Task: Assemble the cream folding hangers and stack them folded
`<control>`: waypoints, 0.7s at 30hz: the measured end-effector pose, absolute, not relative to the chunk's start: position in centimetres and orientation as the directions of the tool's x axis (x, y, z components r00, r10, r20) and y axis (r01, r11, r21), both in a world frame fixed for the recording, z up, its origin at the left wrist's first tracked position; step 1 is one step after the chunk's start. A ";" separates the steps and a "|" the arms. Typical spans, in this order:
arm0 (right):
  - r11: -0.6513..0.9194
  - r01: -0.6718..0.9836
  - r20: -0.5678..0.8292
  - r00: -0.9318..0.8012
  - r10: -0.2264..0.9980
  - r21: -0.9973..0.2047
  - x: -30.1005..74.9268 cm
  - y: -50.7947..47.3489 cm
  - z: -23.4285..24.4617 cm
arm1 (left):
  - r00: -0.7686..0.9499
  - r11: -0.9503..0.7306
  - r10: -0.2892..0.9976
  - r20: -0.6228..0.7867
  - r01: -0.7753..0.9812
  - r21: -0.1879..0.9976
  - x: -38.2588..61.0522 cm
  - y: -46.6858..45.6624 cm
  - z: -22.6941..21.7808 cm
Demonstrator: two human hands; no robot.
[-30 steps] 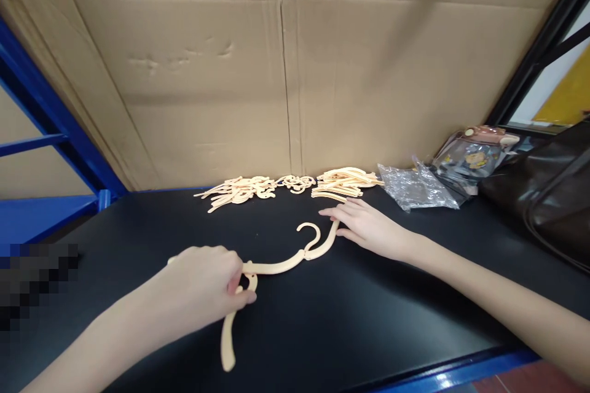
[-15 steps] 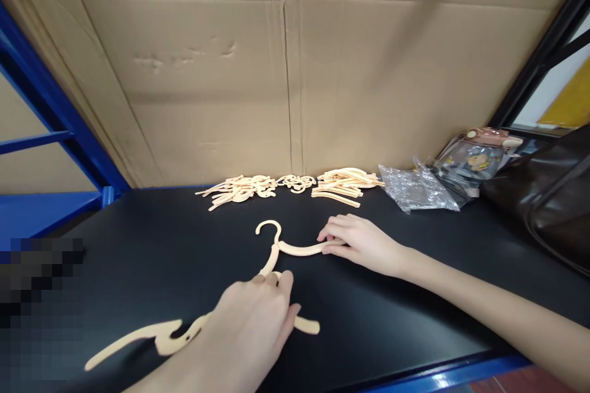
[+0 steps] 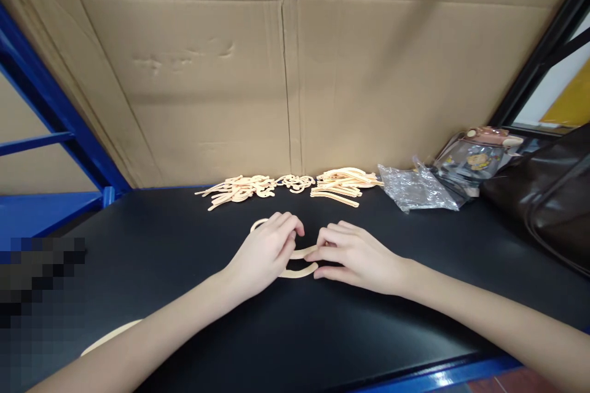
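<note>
On the black tabletop lies a cream plastic hanger [image 3: 302,253], its curved hook showing behind my left hand [image 3: 265,253]. That hand's fingers are curled over the hanger near the hook's base and hide the joint there. Just below the hanger's arm, a second curved cream hanger piece [image 3: 299,272] sticks out from under the left hand. My right hand [image 3: 357,256] is closed on the right end of the upper arm, its thumb near the tip of the lower piece. Another cream hanger part [image 3: 113,334] lies partly hidden under my left forearm.
Along the cardboard wall [image 3: 207,86] lie a left pile of cream hanger parts [image 3: 244,187], a small pile of hooks [image 3: 296,182] and a pile of curved arms [image 3: 343,184]. To the right are a clear plastic bag [image 3: 417,187], a transparent bottle [image 3: 472,159] and a dark bag [image 3: 548,190].
My left hand has moved up and right to the hanger's hook joint, bringing the second curved piece beside the hanger's arm. My right hand has shifted slightly down.
</note>
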State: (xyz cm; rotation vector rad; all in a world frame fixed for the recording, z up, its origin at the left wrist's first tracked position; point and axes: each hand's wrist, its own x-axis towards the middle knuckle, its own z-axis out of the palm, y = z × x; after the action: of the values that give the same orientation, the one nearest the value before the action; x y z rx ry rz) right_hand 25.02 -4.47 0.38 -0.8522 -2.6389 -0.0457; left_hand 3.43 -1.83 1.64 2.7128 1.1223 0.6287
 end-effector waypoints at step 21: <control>0.494 0.779 -0.176 -0.587 0.790 -0.386 29.9 -3.6 3.8 | 0.759 -0.771 0.619 0.203 0.537 0.343 2.0 -1.5 2.1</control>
State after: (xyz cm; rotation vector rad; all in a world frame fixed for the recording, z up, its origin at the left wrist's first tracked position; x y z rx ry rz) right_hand 29.89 -3.55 3.83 -1.4154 -2.6938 0.6766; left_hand 2.05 -1.53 2.12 2.6926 0.9028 0.4467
